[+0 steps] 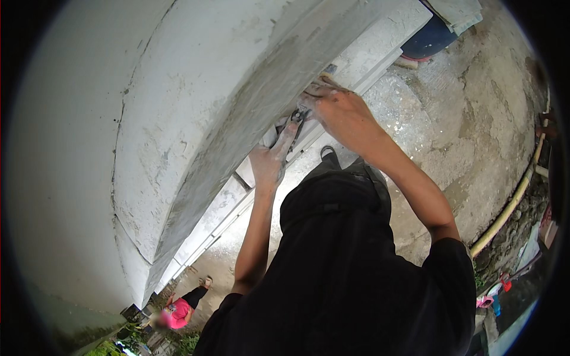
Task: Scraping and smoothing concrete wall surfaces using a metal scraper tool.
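Observation:
Dusty with pale powder, my left hand [271, 159] is closed around a small dark tool that looks like pliers [298, 114]. Its jaw end points up toward my right hand, and the fingers hide part of the handles. My right hand [339, 111] is just beyond it, palm down, with bent, whitened fingertips pressed together near the tool's tip. Whatever those fingers hold is hidden. Both hands are just under the edge of a grey plastered wall ledge [237, 113], over a white stepped ledge [380, 44].
A dark blue tub [430, 40] stands at the far right end of the white ledge. Rough concrete floor [475, 113] spreads to the right, bordered by a yellowish pipe [507, 213]. At lower left is another person in a pink top [177, 312].

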A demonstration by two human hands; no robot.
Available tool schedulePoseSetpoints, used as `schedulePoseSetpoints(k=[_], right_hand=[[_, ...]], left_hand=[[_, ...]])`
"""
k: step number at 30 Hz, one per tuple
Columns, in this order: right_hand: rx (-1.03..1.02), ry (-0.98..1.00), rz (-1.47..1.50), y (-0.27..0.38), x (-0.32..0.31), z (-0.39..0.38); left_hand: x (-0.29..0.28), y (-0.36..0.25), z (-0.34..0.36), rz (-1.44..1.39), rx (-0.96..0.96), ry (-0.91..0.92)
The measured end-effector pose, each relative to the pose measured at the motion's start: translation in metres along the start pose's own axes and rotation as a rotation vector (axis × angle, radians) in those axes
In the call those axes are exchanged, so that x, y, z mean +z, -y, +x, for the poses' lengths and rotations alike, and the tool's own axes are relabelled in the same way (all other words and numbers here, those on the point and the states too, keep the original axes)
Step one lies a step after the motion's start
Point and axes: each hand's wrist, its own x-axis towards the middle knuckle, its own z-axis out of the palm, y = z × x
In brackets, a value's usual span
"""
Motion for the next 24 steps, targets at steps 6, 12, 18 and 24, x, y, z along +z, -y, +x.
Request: schedulePoseSetpoints(k=[6,12,18,24], right_hand=[[-0.094,-0.15,-0.142,0.007,-0.01,-0.012],[-0.172,-0.006,-0.038,0.072,0.009,-0.027],[-0.096,-0.023,-0.038,0.035,0.002,-0.03],[0.028,-0.12,-0.241,-0.058,-0.043,-0.014]], left_hand=[[-0.007,-0.013,-0.015,-0.043,-0.02,0.05],[-0.067,-0.011,-0.068,-0.229,-0.108,-0.034],[-0.025,-0.023,-0.045,-0.219,-0.166,0.038],[0.071,-0.027,0.028,0.071,0.047,0.217]])
